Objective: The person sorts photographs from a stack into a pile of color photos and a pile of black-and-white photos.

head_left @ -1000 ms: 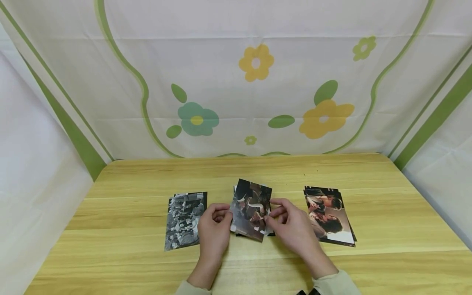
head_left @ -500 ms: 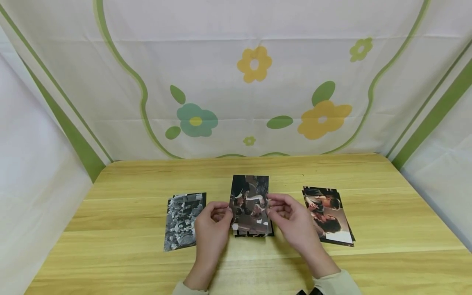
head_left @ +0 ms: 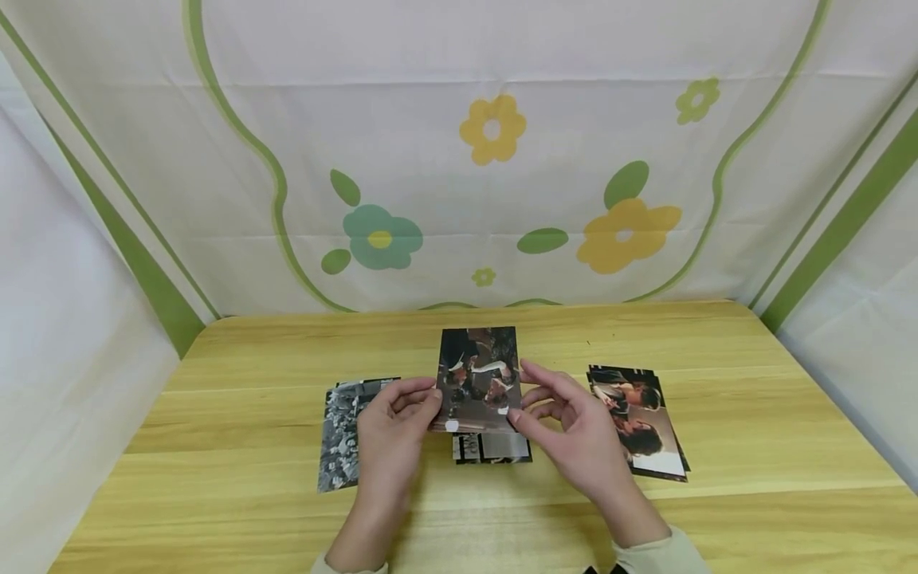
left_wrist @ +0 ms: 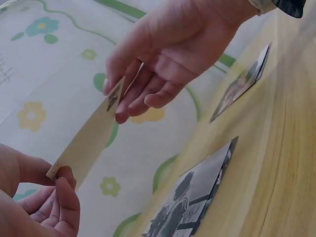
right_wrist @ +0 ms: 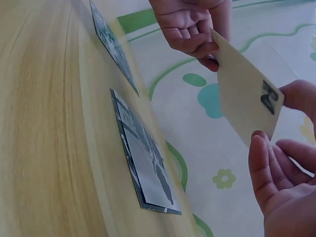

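Note:
A dark colour photo card (head_left: pixel 476 379) is held up over the middle of the table by both hands. My left hand (head_left: pixel 394 430) pinches its left edge between thumb and fingers. At the right edge, my right hand (head_left: pixel 574 430) pinches it with the thumb on the front. The card's cream back, with a small dark picture in one corner, shows in the right wrist view, where the card (right_wrist: pixel 244 94) is tilted. Below it lies a middle pile of photo cards (head_left: pixel 495 450), partly hidden; its top card is black and white in the right wrist view.
A black-and-white pile of photo cards (head_left: pixel 339 438) lies on the left, partly behind the left hand. On the right is another pile (head_left: pixel 649 422) topped by a colour photo. The wooden table (head_left: pixel 215 494) meets a white flowered cloth (head_left: pixel 459 191) at the back.
The photo card was tilted over the middle pile; it has been straightened and raised off it, baring the pile's near part. My left hand has shifted left and up with it.

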Tool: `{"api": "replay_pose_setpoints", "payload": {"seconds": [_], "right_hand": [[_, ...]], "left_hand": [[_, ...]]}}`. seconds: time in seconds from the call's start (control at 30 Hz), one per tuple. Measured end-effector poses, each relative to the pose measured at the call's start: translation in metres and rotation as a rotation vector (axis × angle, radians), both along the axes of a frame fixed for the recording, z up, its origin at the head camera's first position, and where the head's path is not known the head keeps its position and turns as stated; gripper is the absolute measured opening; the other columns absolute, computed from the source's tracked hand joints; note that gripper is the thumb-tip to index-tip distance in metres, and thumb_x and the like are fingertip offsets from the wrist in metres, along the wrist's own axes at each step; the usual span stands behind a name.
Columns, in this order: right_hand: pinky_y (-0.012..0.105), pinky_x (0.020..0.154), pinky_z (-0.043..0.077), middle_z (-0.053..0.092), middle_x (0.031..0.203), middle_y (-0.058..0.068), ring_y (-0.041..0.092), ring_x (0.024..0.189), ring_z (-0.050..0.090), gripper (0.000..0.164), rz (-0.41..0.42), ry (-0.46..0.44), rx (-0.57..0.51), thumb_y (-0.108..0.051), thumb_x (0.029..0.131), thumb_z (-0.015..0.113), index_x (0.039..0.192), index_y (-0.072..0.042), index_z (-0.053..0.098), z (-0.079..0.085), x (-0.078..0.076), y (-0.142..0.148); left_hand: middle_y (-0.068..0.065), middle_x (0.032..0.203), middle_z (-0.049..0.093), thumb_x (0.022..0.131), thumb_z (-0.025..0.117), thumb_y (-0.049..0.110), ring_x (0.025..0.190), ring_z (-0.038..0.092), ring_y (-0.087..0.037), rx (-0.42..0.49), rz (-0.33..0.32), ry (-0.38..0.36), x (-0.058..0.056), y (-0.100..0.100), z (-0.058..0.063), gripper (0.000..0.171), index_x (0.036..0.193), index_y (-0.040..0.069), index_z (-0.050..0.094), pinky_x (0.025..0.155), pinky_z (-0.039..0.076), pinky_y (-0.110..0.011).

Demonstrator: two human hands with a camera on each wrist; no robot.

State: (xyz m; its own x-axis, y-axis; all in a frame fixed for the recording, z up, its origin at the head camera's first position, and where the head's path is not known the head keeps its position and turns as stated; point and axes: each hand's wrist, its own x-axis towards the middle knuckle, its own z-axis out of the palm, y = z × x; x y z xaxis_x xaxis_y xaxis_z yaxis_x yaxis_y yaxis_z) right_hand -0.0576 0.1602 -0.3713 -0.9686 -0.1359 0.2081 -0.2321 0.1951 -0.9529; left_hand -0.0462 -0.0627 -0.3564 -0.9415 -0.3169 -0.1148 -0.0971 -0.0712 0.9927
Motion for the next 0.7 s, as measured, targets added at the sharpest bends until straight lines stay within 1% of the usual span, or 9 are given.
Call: {"api": "replay_pose_setpoints", "payload": {"seconds": [0.07, 0.2, 0.33, 0.5, 0.7], "right_hand": [[0.023, 0.090, 0.062, 0.068, 0.133, 0.013, 0.009, 0.106, 0.068, 0.066, 0.012, 0.073, -0.009, 0.003, 0.088, 0.083, 0.150, -0.004, 0.061, -0.0007, 0.0006, -0.0006], [0.023, 0.088, 0.062, 0.068, 0.129, 0.010, 0.009, 0.106, 0.068, 0.064, 0.004, 0.128, -0.012, 0.005, 0.088, 0.083, 0.148, -0.006, 0.064, 0.0000, 0.0019, -0.0022], [0.023, 0.088, 0.062, 0.070, 0.127, 0.008, 0.011, 0.106, 0.068, 0.058, -0.014, 0.148, -0.010, 0.002, 0.089, 0.083, 0.144, -0.008, 0.067, 0.0004, 0.0020, -0.0033], [0.023, 0.088, 0.062, 0.070, 0.126, 0.011, 0.010, 0.106, 0.069, 0.052, -0.010, 0.166, -0.018, 0.003, 0.092, 0.080, 0.142, -0.005, 0.068, 0.0005, 0.0022, -0.0037], [0.023, 0.090, 0.061, 0.068, 0.127, 0.012, 0.012, 0.110, 0.067, 0.057, 0.024, 0.158, -0.034, 0.010, 0.089, 0.079, 0.143, -0.003, 0.067, -0.0002, 0.0018, -0.0022]], "left_hand": [[-0.012, 0.107, 0.075, 0.095, 0.077, -0.001, 0.088, 0.071, -0.014, 0.013, -0.002, 0.013, 0.0008, -0.0001, 0.0024, 0.022, 0.117, -0.002, 0.075, 0.076, 0.060, -0.021], [-0.013, 0.107, 0.074, 0.094, 0.077, -0.003, 0.087, 0.071, -0.014, 0.031, -0.018, 0.046, 0.0018, -0.0012, 0.0064, 0.023, 0.117, -0.003, 0.074, 0.074, 0.061, -0.021], [-0.014, 0.108, 0.074, 0.095, 0.077, -0.002, 0.086, 0.071, -0.015, 0.032, -0.050, 0.068, 0.0035, -0.0025, 0.0097, 0.024, 0.118, -0.003, 0.074, 0.071, 0.059, -0.021], [-0.014, 0.111, 0.073, 0.095, 0.077, -0.001, 0.088, 0.070, -0.015, 0.026, -0.074, 0.076, 0.0046, -0.0032, 0.0107, 0.025, 0.120, -0.002, 0.074, 0.072, 0.059, -0.021], [-0.013, 0.113, 0.072, 0.097, 0.076, 0.001, 0.090, 0.069, -0.014, 0.013, -0.087, 0.077, 0.0049, -0.0041, 0.0093, 0.027, 0.124, 0.001, 0.074, 0.074, 0.059, -0.021]]}}
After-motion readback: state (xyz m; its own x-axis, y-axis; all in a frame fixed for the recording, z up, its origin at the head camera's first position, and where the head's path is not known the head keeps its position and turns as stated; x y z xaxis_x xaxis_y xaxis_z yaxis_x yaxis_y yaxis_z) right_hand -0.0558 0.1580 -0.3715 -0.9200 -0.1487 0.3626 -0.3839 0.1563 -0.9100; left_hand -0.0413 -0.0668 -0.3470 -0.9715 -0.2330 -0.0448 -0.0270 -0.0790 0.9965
